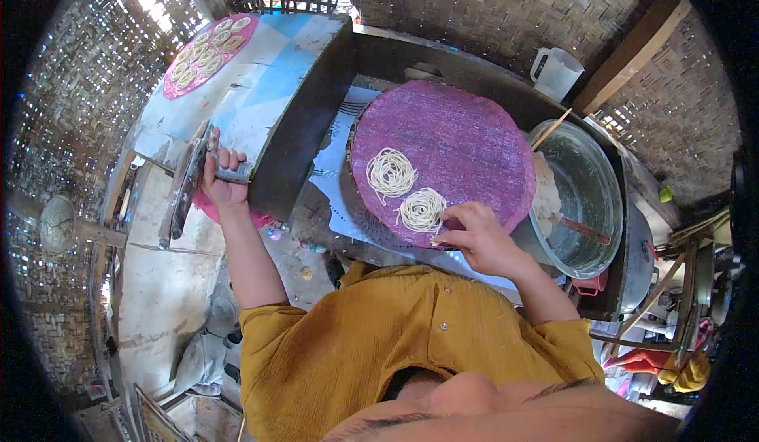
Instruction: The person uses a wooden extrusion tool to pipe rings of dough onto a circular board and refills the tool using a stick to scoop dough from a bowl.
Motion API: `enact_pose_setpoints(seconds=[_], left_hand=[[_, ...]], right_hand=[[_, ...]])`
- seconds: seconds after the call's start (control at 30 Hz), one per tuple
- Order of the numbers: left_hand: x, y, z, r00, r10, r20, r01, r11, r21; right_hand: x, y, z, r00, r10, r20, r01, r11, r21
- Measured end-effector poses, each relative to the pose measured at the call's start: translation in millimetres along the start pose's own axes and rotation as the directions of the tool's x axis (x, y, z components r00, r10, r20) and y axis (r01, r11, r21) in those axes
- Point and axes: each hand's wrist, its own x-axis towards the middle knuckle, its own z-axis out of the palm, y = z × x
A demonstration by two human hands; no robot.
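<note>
On a round, purple cloth-covered surface (450, 127) before me lie two coils of thin pale noodle strands. My right hand (483, 237) is at the right edge of the nearer noodle coil (421, 210), thumb and index finger close together; whether a strand is pinched between them is hard to tell. The other noodle coil (391, 173) sits just beyond it, to the left. Off to the left, my left hand (225, 184) has its fingers curled around a short grey tube (237, 174). Right beside that hand are dark, worn wooden bars (188, 184).
A pink sheet with several noodle coils (207, 53) lies on the blue-and-white tabletop (270, 56). At right stands a large grey basin (584, 187) with a stick (551, 129) against its rim. Behind it is a plastic measuring jug (557, 74). Woven walls (474, 3) enclose the space.
</note>
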Motion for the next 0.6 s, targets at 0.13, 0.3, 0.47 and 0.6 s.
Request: enact_pose_setpoints(seconds=[0.13, 0.3, 0.47, 0.6], left_hand=[[0.4, -0.4, -6.2, 1.000, -0.005, 0.028, 0.006, 1.000, -0.024], [1.5, -1.7, -6.0, 1.000, -0.001, 0.001, 0.001, 1.000, -0.009], [2.8, -2.6, -3.7, 1.000, -0.004, 0.029, 0.005, 0.998, -0.066], [1.0, -3.0, -0.1, 1.000, -0.007, 0.003, 0.007, 0.998, -0.069]], right_hand=[[8.5, -1.4, -1.1, 1.000, 0.005, 0.007, -0.005, 0.997, 0.074], [43.6, -9.6, -4.4, 0.992, 0.011, -0.124, 0.004, 0.993, 0.121], [67.1, -13.0, 15.0, 0.996, -0.004, -0.084, 0.000, 0.999, -0.045], [68.3, -10.4, 30.7, 0.999, -0.019, -0.039, 0.015, 0.995, -0.101]])
